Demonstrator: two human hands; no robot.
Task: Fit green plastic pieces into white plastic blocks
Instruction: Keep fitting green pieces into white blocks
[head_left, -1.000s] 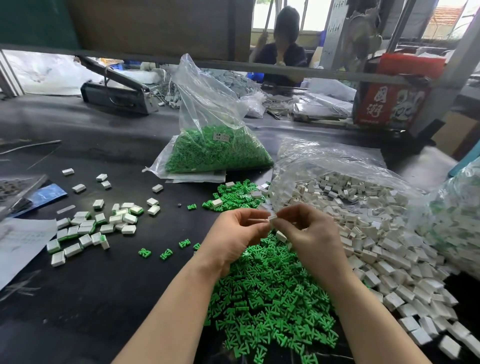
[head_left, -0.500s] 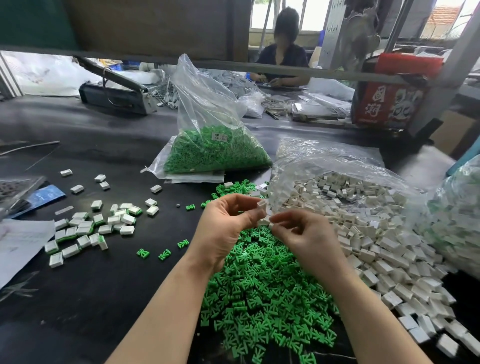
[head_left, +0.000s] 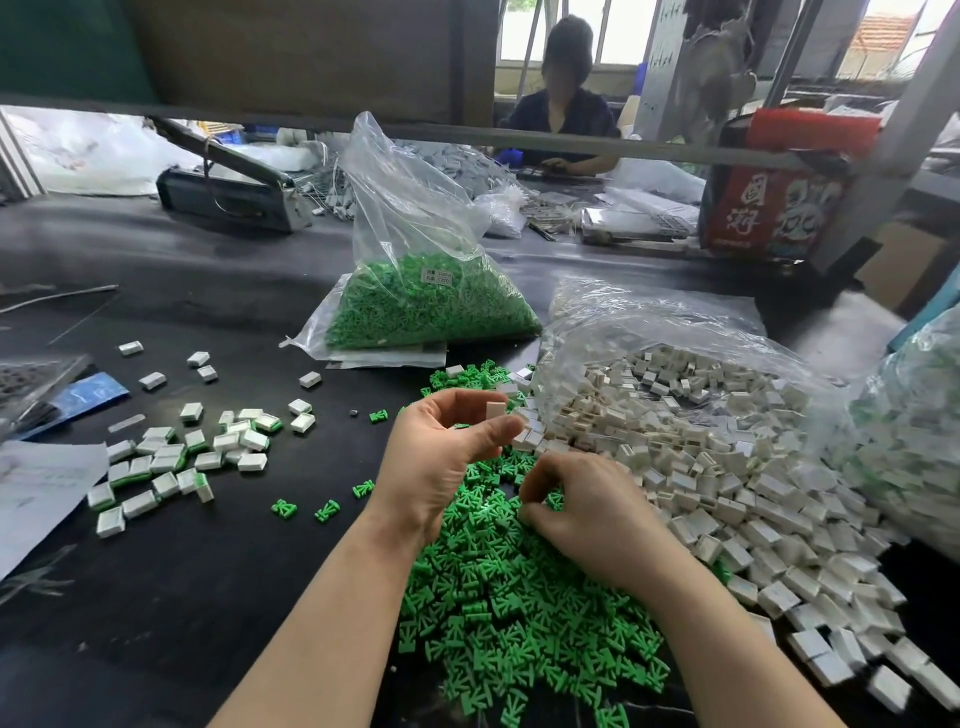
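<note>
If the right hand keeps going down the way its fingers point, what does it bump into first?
Most likely the loose pile of green plastic pieces: the right hand has its fingertips curled down right over it, apparently already touching.

A dark surface (head_left: 156, 597) stretches wide. Above its far side, a grey metal rail (head_left: 649, 148) runs across, with a brown panel (head_left: 311, 57) above at left. Beyond, daylight pours through windows (head_left: 613, 31). A slanted grey post (head_left: 893, 135) rises on the right beside a red carton (head_left: 779, 202).

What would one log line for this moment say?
left hand: holds white block | right hand: picking in green pieces | fit: not yet
</note>
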